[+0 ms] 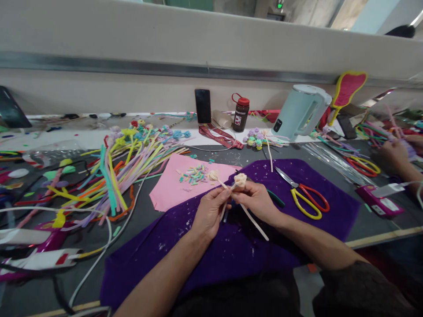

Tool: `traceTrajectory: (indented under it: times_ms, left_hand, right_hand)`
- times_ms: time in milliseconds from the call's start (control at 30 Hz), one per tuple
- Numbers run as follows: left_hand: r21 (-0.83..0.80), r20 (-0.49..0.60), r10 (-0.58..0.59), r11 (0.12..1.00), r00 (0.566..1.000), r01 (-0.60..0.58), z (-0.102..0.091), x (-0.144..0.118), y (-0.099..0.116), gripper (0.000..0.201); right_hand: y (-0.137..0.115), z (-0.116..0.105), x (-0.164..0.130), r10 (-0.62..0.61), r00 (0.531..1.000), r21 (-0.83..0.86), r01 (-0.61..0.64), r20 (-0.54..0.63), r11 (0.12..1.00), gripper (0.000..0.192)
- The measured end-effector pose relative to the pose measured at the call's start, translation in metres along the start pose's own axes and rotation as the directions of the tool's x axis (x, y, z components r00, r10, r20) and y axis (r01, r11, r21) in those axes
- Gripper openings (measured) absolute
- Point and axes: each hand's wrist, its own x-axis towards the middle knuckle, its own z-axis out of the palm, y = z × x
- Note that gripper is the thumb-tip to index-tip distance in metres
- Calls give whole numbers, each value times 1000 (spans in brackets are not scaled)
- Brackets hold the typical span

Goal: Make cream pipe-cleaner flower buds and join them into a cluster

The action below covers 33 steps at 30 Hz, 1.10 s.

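My left hand is closed, its fingertips pinching the stem of a cream pipe-cleaner flower. Close beside it my right hand grips a second cream pipe-cleaner flower just below its bloom. This one's pale stem slants down to the right, out of the hand. The two hands meet at the fingertips, above a purple cloth. Behind them, small cut pastel pieces lie heaped on a pink sheet. Scissors with red and yellow handles rest on the cloth by my right hand.
Many coloured pipe cleaners and finished flowers spread over the left side. A phone, a brown bottle and a light-blue kettle stand along the back. Purple glue guns with cords lie at both sides. Another person's hand works at right.
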Motion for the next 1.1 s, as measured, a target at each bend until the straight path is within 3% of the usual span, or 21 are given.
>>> traceTrajectory:
  times_ms: [433,533,600,667,700,767,833,933,1100]
  left_hand:
    - [169,96,-108,981,990,91,-1,-6,20,14]
    - [172,95,-75,983,993,58,2,-6,22,15]
    - [146,73,-48,989,996,37,4,-5,21,17]
    - [119,40,-28,993,999,23,4,-3,19,18]
    - [109,24,-19,994,1000,16,3,-3,18,18]
    - [92,-1,5,996,1000,-5,3,-2,16,17]
    - [71,-6,29,997,1000,-29,4,-2,14,17]
    - [25,9,45,999,999,-45,7,-4,10,17]
    - [-51,55,22,999,998,-19,12,-5,5,16]
  right_hand:
    - [-11,-3,-4,39,999,-17,-39,19,999,6]
    - [-11,-7,-4,-20,1000,-109,20,4,994,8]
    - [-12,-12,-5,-123,992,-248,110,-38,962,9]
    - [-13,-16,-7,-318,946,-439,261,-60,860,12]
    - [-14,-18,-8,-431,902,-535,347,-36,771,14]
    - [-15,-19,-10,-602,793,-673,496,93,548,14]
    - [-16,-16,-12,-639,729,-738,568,246,363,10]
    - [-16,-10,-14,-583,724,-790,575,370,213,6]
    - [-13,-6,-13,-601,704,-850,522,379,75,11]
